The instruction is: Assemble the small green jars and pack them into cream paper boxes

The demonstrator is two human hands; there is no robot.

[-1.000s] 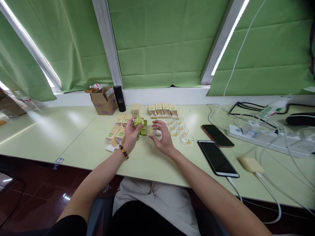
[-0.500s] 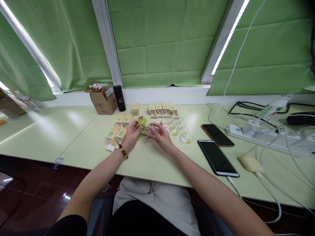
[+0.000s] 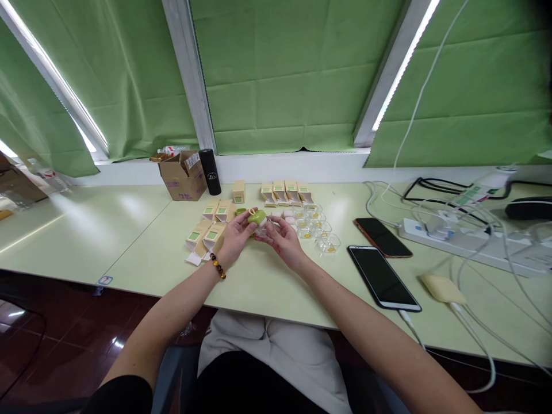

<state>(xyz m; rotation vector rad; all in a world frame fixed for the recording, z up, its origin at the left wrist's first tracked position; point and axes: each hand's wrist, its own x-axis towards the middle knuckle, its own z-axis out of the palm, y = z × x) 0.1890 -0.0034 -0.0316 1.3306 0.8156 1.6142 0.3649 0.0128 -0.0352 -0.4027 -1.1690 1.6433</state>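
Observation:
My left hand (image 3: 236,237) is closed round a green cap with a small cord loop (image 3: 257,217). A clear plastic cup (image 3: 261,231) sits against the underside of the cap, gripped by my right hand (image 3: 282,238); whether the two are fully joined I cannot tell. Several clear cups with yellow bits inside (image 3: 322,230) stand in rows to the right of my hands. Small pale pink pieces (image 3: 288,214) lie just behind my right hand. Another green piece (image 3: 240,211) shows partly behind my left fingers. Opened small cartons (image 3: 198,233) stand left of my left hand.
More small cartons (image 3: 286,193) line up at the back, near a cardboard box (image 3: 183,178) and a black cylinder (image 3: 210,172). On the right are two phones (image 3: 383,279), a yellow charger block (image 3: 442,287), a power strip (image 3: 466,246) and tangled cables.
Both hands have come closer together. The green cap has tipped and moved right, onto the clear cup, which my right hand still holds.

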